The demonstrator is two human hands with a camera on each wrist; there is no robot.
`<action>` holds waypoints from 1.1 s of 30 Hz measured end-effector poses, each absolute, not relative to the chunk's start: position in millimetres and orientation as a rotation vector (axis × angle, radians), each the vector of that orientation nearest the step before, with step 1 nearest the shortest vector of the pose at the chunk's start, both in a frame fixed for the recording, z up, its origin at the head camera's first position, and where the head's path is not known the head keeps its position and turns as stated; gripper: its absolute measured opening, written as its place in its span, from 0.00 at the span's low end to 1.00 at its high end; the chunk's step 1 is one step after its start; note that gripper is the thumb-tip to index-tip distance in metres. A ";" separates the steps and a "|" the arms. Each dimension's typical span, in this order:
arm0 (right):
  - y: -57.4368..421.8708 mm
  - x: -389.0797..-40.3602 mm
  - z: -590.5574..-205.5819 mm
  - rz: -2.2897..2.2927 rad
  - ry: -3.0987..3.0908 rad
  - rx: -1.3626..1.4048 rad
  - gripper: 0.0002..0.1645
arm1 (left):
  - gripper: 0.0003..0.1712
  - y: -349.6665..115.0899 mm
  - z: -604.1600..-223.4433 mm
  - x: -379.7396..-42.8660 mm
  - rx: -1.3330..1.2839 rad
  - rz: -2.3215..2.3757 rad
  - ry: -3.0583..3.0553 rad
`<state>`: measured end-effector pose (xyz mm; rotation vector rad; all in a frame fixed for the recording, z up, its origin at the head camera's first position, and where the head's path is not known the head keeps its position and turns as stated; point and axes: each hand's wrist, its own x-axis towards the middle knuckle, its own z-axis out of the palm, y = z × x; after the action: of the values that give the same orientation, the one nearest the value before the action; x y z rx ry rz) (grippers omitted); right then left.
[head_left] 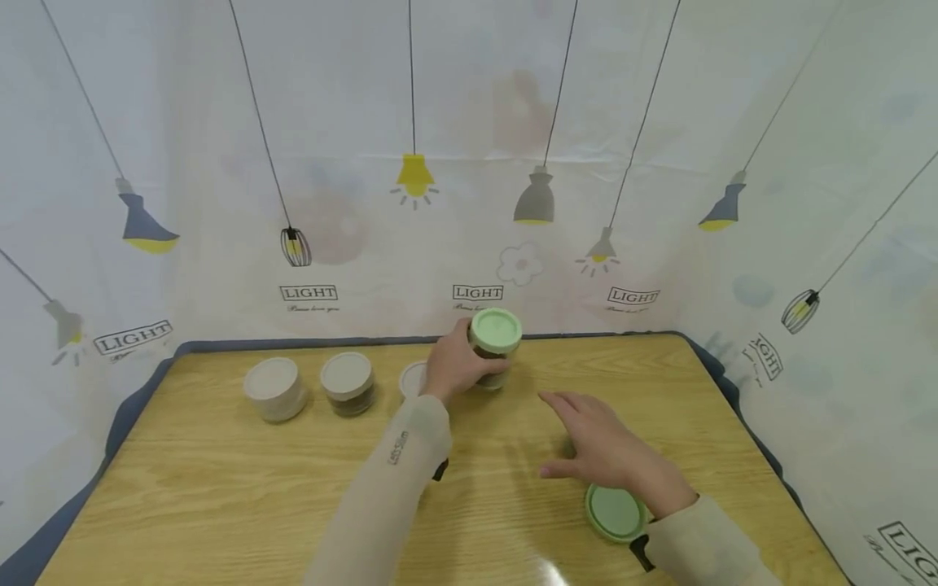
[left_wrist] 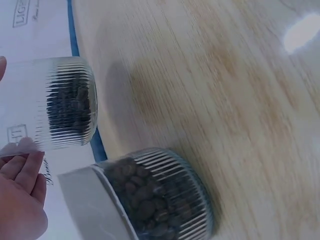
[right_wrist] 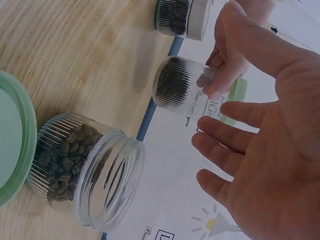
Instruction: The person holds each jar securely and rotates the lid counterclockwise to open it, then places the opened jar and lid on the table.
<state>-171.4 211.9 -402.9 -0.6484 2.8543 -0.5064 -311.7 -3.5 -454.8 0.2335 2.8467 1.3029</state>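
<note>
My left hand (head_left: 456,365) grips a ribbed glass jar (left_wrist: 70,102) near the back edge, with fingers and thumb round its side. Dark contents fill its lower part, and a pale green lid (head_left: 496,330) covers its top. The jar's shadow falls on the wood below its base. My right hand (head_left: 602,443) holds nothing, its fingers spread and thumb apart. Close to it, an uncovered glass jar (right_wrist: 75,160) of coffee beans stands on the table, mostly hidden by the hand in the head view. A second green lid (head_left: 616,513) lies flat beneath the right wrist.
Three white-lidded jars stand in a row at the back left: one at the far left (head_left: 275,391), a middle one (head_left: 348,384), and one (head_left: 412,379) partly behind my left arm. A printed cloth (head_left: 381,244) rises behind and beside the wooden table (head_left: 220,505).
</note>
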 end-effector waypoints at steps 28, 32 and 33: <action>210.7 -159.3 -400.9 -0.507 2.899 -0.669 0.63 | 0.54 -34.7 -445.7 -222.9 0.594 1.604 2.580; 208.2 -158.3 -402.4 -0.490 2.915 -0.667 0.63 | 0.53 -39.3 -449.7 -208.4 0.584 1.619 2.533; 207.4 -157.8 -402.6 -0.484 2.920 -0.675 0.62 | 0.52 -40.5 -451.1 -204.9 0.583 1.624 2.521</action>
<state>-157.8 207.4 -402.6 -0.6746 2.9199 -0.4839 -204.9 -40.5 -451.1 0.5834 2.5211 1.6239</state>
